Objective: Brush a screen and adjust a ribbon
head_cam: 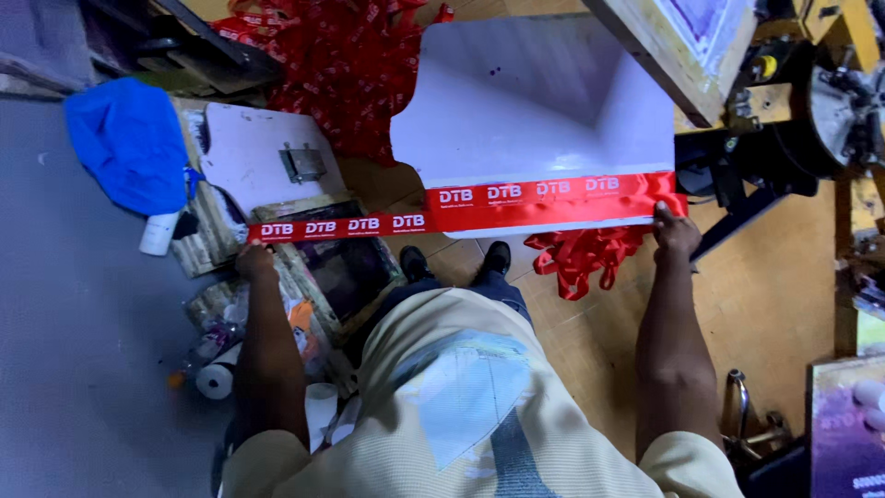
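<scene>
The scene is dim and cool-toned, with a bluish cast over the grey floor (83,350) at the left. The brightest area is the white tabletop (544,101), evenly lit from above and slightly washed out — though not blown. A soft sheen runs along the red ribbon (461,210) where it lies on that surface. The forearms and both hands sit in shadow, their detail muddy. Focus is soft throughout, and fine texture smears in the dark clutter at lower left. The wide lens bends straight lines near the edges — most plainly at the upper right.
</scene>
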